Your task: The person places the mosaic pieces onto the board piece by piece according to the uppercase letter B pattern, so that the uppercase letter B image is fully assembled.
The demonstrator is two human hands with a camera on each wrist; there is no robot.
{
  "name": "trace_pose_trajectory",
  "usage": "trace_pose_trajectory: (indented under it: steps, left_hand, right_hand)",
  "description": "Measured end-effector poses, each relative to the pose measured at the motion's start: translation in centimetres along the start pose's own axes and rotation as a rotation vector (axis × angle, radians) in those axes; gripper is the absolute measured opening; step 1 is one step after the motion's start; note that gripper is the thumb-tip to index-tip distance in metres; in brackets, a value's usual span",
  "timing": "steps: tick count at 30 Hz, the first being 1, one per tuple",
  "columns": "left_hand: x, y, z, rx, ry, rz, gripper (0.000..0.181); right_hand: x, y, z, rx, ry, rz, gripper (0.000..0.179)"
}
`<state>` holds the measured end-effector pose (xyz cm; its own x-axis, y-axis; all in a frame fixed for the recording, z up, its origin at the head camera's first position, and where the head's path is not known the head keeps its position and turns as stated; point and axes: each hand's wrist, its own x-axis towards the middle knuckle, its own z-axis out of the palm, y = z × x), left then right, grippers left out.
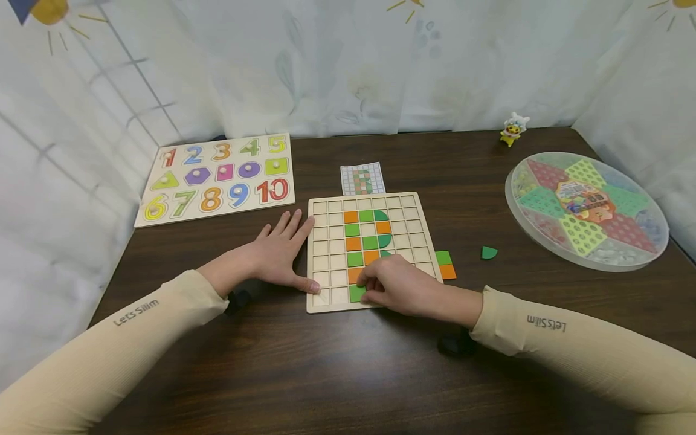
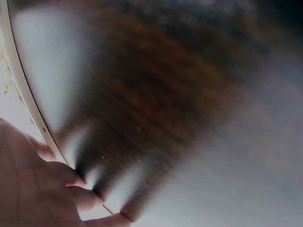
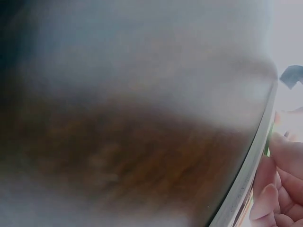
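Note:
A wooden grid board [image 1: 321, 263] lies mid-table, with orange, green and dark green tiles set in its cells. My left hand [image 1: 280, 251] is spread flat at the board's left side, its thumb resting on the lower left rim. Over the lower part of the board, my right hand [image 1: 399, 284] has curled fingers and pinches a green square tile [image 1: 356, 294] at the bottom row. That hand covers some cells to its right. In the right wrist view a thin green edge [image 3: 268, 144] shows by the fingertips [image 3: 279, 142].
A small pattern card [image 1: 362, 179] lies behind the board. Green and orange squares [image 1: 446, 264] and a dark green quarter-round tile [image 1: 489, 252] lie to the right. A number puzzle [image 1: 217, 178], a round checkers box [image 1: 587, 211] and a figurine [image 1: 513, 129] stand farther out.

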<state>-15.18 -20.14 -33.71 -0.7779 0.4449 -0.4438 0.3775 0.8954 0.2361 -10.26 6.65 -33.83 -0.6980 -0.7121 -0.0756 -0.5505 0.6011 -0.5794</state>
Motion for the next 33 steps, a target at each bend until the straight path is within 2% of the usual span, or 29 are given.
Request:
trace_pose_trajectory:
  steps: [10,16,27,33]
  left_hand:
    - [-0.1,-0.2,0.4,-0.010,0.003,-0.010,0.134]
    - [-0.1,-0.2,0.6,-0.015,0.007,-0.005,0.134]
    - [-0.1,-0.2,0.3,-0.005,0.007,0.005,0.133]
    - [-0.1,0.0,0.1,-0.008,0.012,0.013,0.133]
  right_hand:
    - [0.2,0.1,0.2,-0.030,-0.003,-0.022,0.011]
    - [-0.7,0.8,-0.8,-0.034,0.027,-0.018,0.013]
    - [-5.5,6.4,-5.1,-0.076,0.199,0.162,0.014]
    - [-7.9,9.0,-6.2,-0.053,0.192,0.264,0.013]
